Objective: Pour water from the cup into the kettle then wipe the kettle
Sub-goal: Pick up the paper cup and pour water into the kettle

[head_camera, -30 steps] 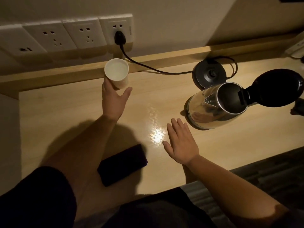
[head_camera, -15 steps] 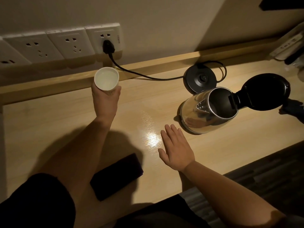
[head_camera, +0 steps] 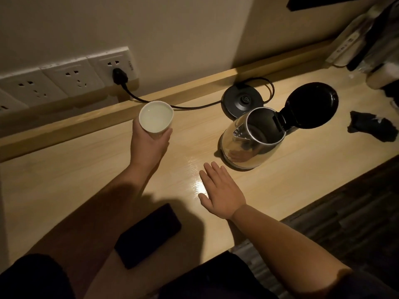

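A white cup (head_camera: 155,118) holding water is upright in my left hand (head_camera: 149,145), lifted above the wooden counter, left of the kettle. The steel kettle (head_camera: 248,141) stands on the counter with its black lid (head_camera: 312,105) swung open to the right. Its black base (head_camera: 243,102) sits just behind it, off the kettle. My right hand (head_camera: 220,190) rests flat on the counter with fingers spread, just in front of the kettle. A dark folded cloth (head_camera: 148,235) lies near the front edge between my arms.
A black cord runs from the base to a plug (head_camera: 119,76) in the wall sockets (head_camera: 64,79) at back left. A crumpled dark item (head_camera: 371,128) lies at the right. Bottles and other items (head_camera: 367,39) crowd the far right corner. A raised wooden ledge (head_camera: 64,126) borders the wall.
My left hand closed around the cup, lifted it off the counter and carried it right, towards the kettle. My right hand stayed flat on the counter.
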Demonstrator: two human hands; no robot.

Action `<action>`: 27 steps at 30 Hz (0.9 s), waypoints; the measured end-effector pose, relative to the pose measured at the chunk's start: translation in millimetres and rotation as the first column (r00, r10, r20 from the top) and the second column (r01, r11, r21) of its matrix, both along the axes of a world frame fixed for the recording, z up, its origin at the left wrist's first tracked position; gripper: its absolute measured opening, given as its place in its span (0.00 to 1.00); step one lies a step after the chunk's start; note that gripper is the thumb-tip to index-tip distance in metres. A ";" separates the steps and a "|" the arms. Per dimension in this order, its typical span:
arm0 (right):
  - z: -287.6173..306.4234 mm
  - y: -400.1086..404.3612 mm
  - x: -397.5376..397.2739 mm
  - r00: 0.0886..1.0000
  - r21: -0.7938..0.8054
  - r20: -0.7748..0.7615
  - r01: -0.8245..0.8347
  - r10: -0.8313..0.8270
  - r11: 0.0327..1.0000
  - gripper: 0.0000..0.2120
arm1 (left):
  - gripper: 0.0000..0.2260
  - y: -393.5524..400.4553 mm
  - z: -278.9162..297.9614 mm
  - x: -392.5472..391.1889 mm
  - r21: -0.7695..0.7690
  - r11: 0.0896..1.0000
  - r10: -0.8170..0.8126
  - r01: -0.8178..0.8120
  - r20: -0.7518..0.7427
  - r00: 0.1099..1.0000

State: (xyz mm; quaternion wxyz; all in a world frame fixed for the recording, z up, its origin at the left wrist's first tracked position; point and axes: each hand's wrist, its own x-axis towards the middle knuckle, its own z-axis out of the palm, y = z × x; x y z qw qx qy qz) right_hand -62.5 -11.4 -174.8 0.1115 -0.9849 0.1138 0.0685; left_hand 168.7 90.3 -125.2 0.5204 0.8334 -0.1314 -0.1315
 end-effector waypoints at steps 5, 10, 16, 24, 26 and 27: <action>1.0 0.0 -1.7 1.000 0.018 -0.023 -0.002 0.003 1.000 0.32 | 0.37 -22.4 26.3 -18.9 0.043 0.981 -0.191 0.190 0.028 0.981; 1.3 -1.1 -1.5 0.999 0.009 -0.034 -0.004 0.005 1.000 0.32 | 0.39 -42.7 52.2 -34.1 0.088 0.938 -0.341 0.335 0.070 0.937; -0.4 -2.1 -3.2 0.999 -0.006 -0.039 -0.007 0.007 1.000 0.33 | 0.38 -61.8 78.5 -37.4 0.157 0.869 -0.492 0.470 0.160 0.856; -3.1 -4.0 -3.7 1.000 -0.013 -0.005 -0.010 0.009 1.000 0.32 | 0.38 -80.3 101.9 -40.2 0.256 0.777 -0.628 0.575 0.248 0.738; -4.2 -3.6 -3.7 1.000 -0.012 0.003 -0.009 0.009 1.000 0.32 | 0.38 -83.5 105.8 -41.4 0.281 0.759 -0.649 0.587 0.258 0.715; -5.0 -3.5 -3.7 1.000 -0.012 0.004 -0.009 0.010 1.000 0.32 | 0.37 -84.5 107.4 -41.7 0.289 0.753 -0.656 0.592 0.259 0.709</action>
